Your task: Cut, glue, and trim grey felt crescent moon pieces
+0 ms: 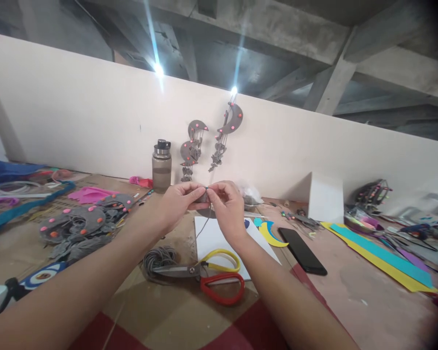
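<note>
My left hand (177, 206) and my right hand (228, 209) meet in the middle of the view, above the table. The fingertips of both pinch a small flat grey piece (203, 198), mostly covered by the fingers. From it a thin grey cord (203, 227) hangs down over a white sheet (222, 239). Below the hands lie scissors (192, 271) with one yellow and one red handle. Their blades rest across a coiled bundle of grey cord (160, 255). Right of the sheet is a yellow and blue crescent cut-out (272, 236).
Grey crescent hangings with pink dots (234, 119) hang on the white wall (295, 141). A water bottle (161, 170) stands behind my left hand. Dotted grey crescents (73, 223) lie left. To the right are a black phone (302, 252) and yellow and turquoise strips (383, 255).
</note>
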Tool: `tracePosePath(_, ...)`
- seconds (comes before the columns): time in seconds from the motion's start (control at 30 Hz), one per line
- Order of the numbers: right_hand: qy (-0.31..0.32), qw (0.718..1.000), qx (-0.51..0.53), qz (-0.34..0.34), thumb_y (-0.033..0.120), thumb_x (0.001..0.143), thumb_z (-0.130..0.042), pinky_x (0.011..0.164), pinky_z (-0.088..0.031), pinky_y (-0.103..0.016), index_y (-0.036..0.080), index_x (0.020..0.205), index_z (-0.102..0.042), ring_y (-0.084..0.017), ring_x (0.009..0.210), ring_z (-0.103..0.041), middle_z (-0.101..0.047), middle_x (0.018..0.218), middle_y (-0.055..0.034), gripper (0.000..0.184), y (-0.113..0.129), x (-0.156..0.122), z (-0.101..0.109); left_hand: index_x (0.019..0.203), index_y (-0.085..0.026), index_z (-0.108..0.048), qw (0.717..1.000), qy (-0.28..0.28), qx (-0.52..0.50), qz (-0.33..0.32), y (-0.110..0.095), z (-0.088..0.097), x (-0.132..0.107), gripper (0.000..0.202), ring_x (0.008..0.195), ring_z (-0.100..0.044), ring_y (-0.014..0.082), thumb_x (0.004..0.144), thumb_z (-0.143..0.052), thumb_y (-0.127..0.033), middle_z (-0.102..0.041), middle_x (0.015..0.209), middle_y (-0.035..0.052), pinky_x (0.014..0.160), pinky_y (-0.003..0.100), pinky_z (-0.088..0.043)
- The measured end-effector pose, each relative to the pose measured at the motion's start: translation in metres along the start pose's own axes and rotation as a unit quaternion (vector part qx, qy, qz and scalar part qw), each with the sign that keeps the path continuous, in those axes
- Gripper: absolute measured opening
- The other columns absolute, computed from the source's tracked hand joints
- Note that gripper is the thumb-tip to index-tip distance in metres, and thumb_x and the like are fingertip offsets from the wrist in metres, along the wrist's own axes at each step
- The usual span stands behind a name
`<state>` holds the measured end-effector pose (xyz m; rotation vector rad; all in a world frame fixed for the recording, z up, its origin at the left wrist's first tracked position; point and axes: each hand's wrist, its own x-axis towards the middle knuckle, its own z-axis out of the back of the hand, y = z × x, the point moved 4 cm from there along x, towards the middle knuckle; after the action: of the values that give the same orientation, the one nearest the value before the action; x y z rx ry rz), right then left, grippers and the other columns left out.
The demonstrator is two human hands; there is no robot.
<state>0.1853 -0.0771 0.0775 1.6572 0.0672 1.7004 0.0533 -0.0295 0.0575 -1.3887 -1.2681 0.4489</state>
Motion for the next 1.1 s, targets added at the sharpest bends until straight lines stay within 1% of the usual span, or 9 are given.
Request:
tracePosePath(0.13, -0.001, 0.999, 0.031, -0.023, 0.025, 0.084, -0.063, 0.072, -0.048, -0.029, 0.021, 0.082, -0.064, -0.015, 0.078, -0.058, -0.06, 0.084, -0.0002, 0.005, -0.003, 0.0, 0.003, 0.079, -0.016, -0.073, 1.0, 0.025, -0.005, 0.01, -0.001, -0.002, -0.001, 0.021, 0.078, -0.065, 0.0134, 0.073, -0.078, -0.035, -0.069, 0.082, 0.0027, 0.08, 0.032, -0.058)
tracePosePath(0.23, -0.002, 0.998, 0.06, -0.033, 0.025, 0.084, -0.063, 0.071, -0.048, -0.028, 0.021, 0.08, -0.064, -0.014, 0.077, -0.058, -0.06, 0.083, 0.0002, 0.006, -0.003, 0.0, 0.005, 0.087, -0.017, -0.075, 0.998, 0.066, 0.012, 0.012, -0.005, -0.006, -0.004, 0.02, 0.085, -0.067, 0.0149, 0.074, -0.077, -0.033, -0.072, 0.089, 0.0041, 0.087, 0.033, -0.056)
tracePosePath(0.3, -0.001, 0.997, 0.072, -0.034, 0.025, 0.085, -0.062, 0.071, -0.048, -0.028, 0.021, 0.081, -0.063, -0.014, 0.076, -0.058, -0.059, 0.083, 0.0004, 0.006, -0.002, -0.001, 0.006, 0.093, -0.018, -0.076, 0.997, 0.07, 0.029, 0.012, -0.007, -0.008, -0.005, 0.024, 0.088, -0.068, 0.0157, 0.075, -0.076, -0.032, -0.073, 0.095, 0.0052, 0.089, 0.033, -0.055)
tracePosePath(0.47, -0.011, 0.999, 0.042, -0.017, 0.024, 0.086, -0.059, 0.074, -0.048, -0.028, 0.021, 0.084, -0.062, -0.014, 0.081, -0.057, -0.06, 0.086, -0.0007, 0.005, 0.001, -0.004, 0.005, 0.091, -0.017, -0.075, 0.996, 0.005, 0.089, -0.013, -0.011, -0.007, -0.007, 0.027, 0.081, -0.069, 0.0181, 0.072, -0.077, -0.037, -0.075, 0.091, 0.0058, 0.082, 0.034, -0.057)
tracePosePath(0.57, -0.021, 0.999, 0.034, -0.006, 0.024, 0.087, -0.058, 0.076, -0.047, -0.028, 0.021, 0.085, -0.063, -0.015, 0.083, -0.057, -0.06, 0.088, -0.0012, 0.006, 0.001, -0.005, 0.005, 0.093, -0.017, -0.073, 0.994, -0.014, 0.104, -0.032, -0.014, -0.011, -0.01, 0.03, 0.077, -0.069, 0.0176, 0.071, -0.078, -0.037, -0.075, 0.089, 0.0053, 0.078, 0.034, -0.057)
tracePosePath(0.7, -0.002, 0.992, 0.108, -0.067, 0.029, 0.085, -0.06, 0.076, -0.048, -0.029, 0.02, 0.085, -0.064, -0.015, 0.082, -0.059, -0.061, 0.088, -0.0014, 0.009, -0.007, -0.004, 0.002, 0.105, -0.018, -0.072, 0.993, -0.028, 0.107, -0.042, -0.019, -0.015, -0.013, 0.04, 0.079, -0.069, 0.0187, 0.07, -0.078, -0.036, -0.075, 0.088, 0.0058, 0.08, 0.037, -0.057)
tracePosePath(0.87, 0.025, 0.969, 0.196, -0.146, 0.035, 0.083, -0.063, 0.073, -0.048, -0.028, 0.019, 0.084, -0.066, -0.014, 0.075, -0.058, -0.065, 0.082, -0.0002, 0.017, -0.02, -0.004, -0.006, 0.099, -0.018, -0.077, 0.991, -0.038, 0.115, -0.049, -0.018, -0.013, -0.013, 0.034, 0.085, -0.069, 0.0208, 0.069, -0.078, -0.036, -0.076, 0.097, 0.0077, 0.081, 0.035, -0.057)
tracePosePath(1.0, 0.029, 0.966, 0.196, -0.165, 0.038, 0.083, -0.062, 0.074, -0.048, -0.029, 0.019, 0.084, -0.065, -0.014, 0.074, -0.057, -0.065, 0.08, -0.0001, 0.02, -0.021, -0.006, -0.009, 0.094, -0.019, -0.077, 0.991, -0.06, 0.105, -0.054, -0.014, -0.01, -0.012, 0.032, 0.082, -0.069, 0.0204, 0.068, -0.079, -0.036, -0.076, 0.092, 0.0068, 0.077, 0.034, -0.057)
tracePosePath(1.1, 0.018, 0.979, 0.145, -0.143, 0.036, 0.084, -0.06, 0.078, -0.048, -0.03, 0.019, 0.086, -0.065, -0.016, 0.082, -0.058, -0.066, 0.087, -0.0024, 0.018, -0.015, -0.008, -0.007, 0.091, -0.018, -0.077, 0.992, -0.07, 0.09, -0.046, -0.012, -0.01, -0.012, 0.03, 0.082, -0.069, 0.0201, 0.067, -0.079, -0.036, -0.076, 0.092, 0.0064, 0.079, 0.036, -0.058)
